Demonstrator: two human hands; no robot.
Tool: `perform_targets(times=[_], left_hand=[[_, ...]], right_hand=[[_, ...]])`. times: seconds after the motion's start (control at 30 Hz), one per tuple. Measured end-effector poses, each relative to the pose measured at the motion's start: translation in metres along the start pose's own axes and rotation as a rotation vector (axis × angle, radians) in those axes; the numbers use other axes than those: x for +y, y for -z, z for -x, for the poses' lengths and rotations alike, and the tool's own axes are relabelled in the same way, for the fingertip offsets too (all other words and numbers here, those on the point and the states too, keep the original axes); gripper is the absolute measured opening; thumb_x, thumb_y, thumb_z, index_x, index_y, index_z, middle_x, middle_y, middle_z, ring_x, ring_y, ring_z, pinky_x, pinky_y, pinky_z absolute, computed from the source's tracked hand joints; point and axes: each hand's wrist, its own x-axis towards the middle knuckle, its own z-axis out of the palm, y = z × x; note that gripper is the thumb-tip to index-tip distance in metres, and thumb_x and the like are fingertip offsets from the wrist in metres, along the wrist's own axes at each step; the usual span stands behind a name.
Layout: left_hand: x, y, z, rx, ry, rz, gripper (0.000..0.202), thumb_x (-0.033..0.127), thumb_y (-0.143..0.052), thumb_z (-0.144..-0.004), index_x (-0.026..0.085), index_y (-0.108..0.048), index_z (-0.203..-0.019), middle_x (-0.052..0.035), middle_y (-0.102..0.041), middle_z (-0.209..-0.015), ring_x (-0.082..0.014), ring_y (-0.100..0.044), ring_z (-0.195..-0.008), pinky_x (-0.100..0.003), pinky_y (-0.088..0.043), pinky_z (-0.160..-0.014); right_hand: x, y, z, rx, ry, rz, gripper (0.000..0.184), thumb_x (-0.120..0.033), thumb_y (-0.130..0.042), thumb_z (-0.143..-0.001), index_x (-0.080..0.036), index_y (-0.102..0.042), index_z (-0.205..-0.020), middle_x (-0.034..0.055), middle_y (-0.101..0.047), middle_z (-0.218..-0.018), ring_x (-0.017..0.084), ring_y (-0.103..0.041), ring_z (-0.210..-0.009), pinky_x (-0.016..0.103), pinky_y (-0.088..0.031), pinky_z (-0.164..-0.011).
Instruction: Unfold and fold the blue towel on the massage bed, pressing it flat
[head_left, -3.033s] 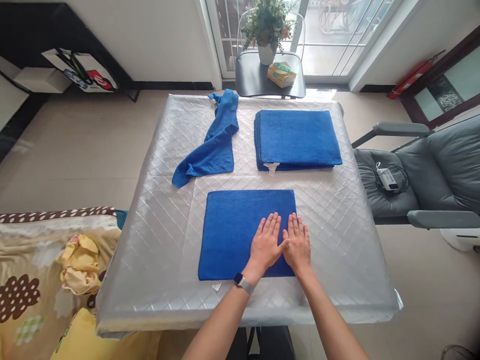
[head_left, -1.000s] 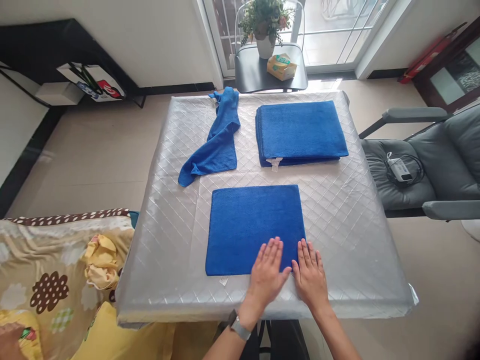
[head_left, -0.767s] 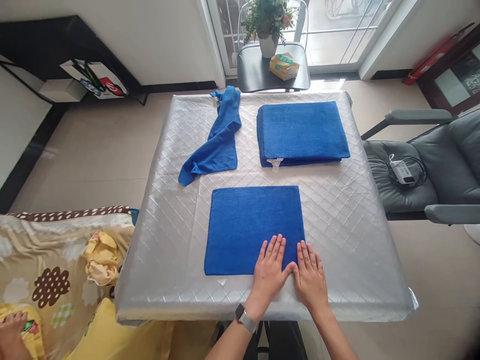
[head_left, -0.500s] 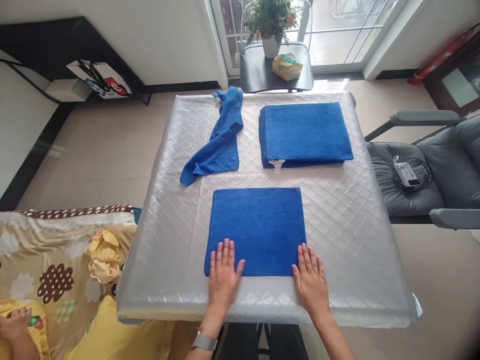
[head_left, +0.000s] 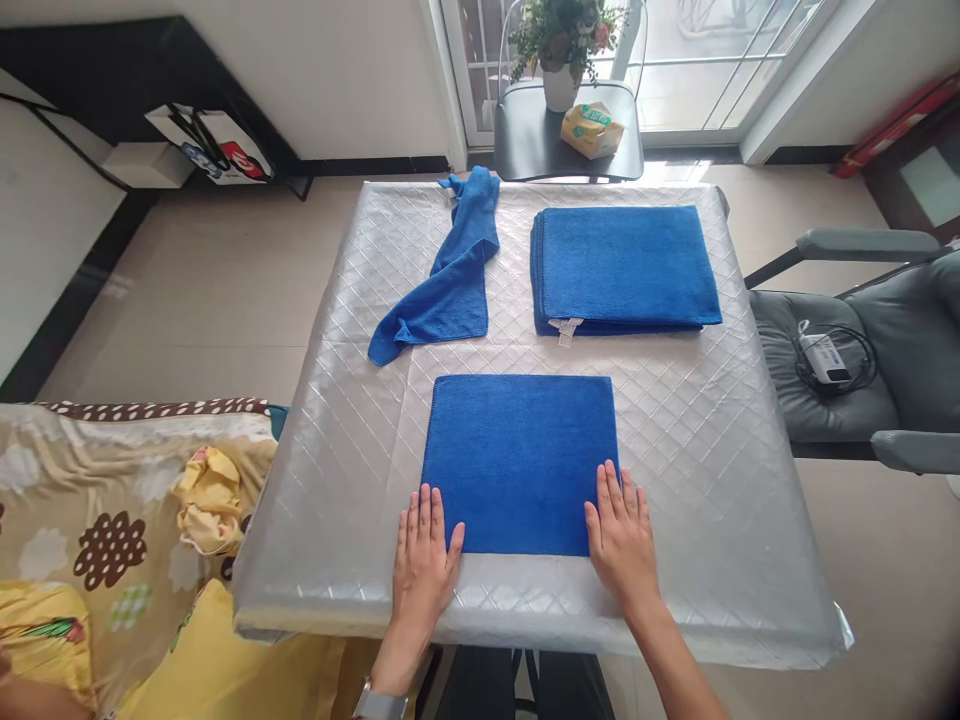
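A blue cloth (head_left: 521,450) lies flat as a neat rectangle on the silver quilted tablecloth (head_left: 337,480), close to the near edge. My left hand (head_left: 425,555) rests flat over its near left corner, fingers stretched forward. At the near right corner my right hand (head_left: 621,530) lies flat too, its fingers along the cloth's right edge. Farther back on the right is a stack of folded blue cloths (head_left: 626,262) with white tags at its front. A crumpled blue cloth (head_left: 454,275) stretches diagonally at the back left.
Beyond the table, a dark chair (head_left: 517,130) holds a potted plant (head_left: 560,85) and a tissue pack (head_left: 592,130). On the right, a grey armchair (head_left: 795,420) holds a white device with a black cable. Patterned bedding (head_left: 45,480) is at left, with part of another person's arm.
My left hand has slid left to the cloth's corner. My right hand has moved slightly up along the right edge. The view has shifted slightly.
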Motion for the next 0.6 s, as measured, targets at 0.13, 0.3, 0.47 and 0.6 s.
perform_targets(times=[0.13,0.3,0.47,0.6], left_hand=[[0.028,0.011,-0.003,0.042,0.026,0.027,0.072,0.039,-0.035,-0.106,0.021,0.003,-0.165,-0.0127,-0.016,-0.172,-0.0293,-0.02,-0.157,-0.058,-0.025,-0.127],[0.123,0.005,-0.026,-0.043,-0.272,0.138,0.07,0.034,-0.036,-0.105,0.017,-0.003,-0.165,-0.0093,-0.023,-0.17,-0.024,-0.02,-0.158,-0.048,-0.03,-0.127],[0.192,-0.015,-0.066,-0.072,-0.508,0.203,0.072,0.047,-0.036,-0.105,0.013,-0.014,-0.164,-0.0062,-0.022,-0.17,-0.0217,-0.017,-0.158,-0.043,-0.025,-0.129],[0.175,-0.025,-0.079,-0.072,-0.434,0.16,0.072,0.05,-0.035,-0.105,0.016,-0.013,-0.164,-0.0072,-0.025,-0.169,-0.023,-0.022,-0.157,-0.047,-0.026,-0.128]], right_hand=[[0.009,-0.016,-0.008,0.011,-0.004,0.02,0.069,-0.031,-0.031,-0.108,-0.022,0.007,-0.164,0.0064,-0.028,-0.168,0.026,-0.022,-0.157,0.05,-0.022,-0.126],[0.013,-0.021,-0.005,0.008,-0.009,0.037,0.07,-0.029,-0.033,-0.107,-0.02,0.007,-0.164,0.0071,-0.028,-0.168,0.025,-0.02,-0.157,0.049,-0.02,-0.127],[0.015,-0.02,-0.003,-0.008,0.043,0.035,0.071,-0.026,-0.034,-0.105,-0.023,0.005,-0.164,0.0048,-0.022,-0.17,0.026,-0.016,-0.158,0.05,-0.02,-0.126],[0.014,-0.018,-0.005,0.008,0.016,0.028,0.069,-0.026,-0.032,-0.106,-0.021,0.006,-0.164,0.0071,-0.028,-0.168,0.025,-0.02,-0.157,0.05,-0.021,-0.126]])
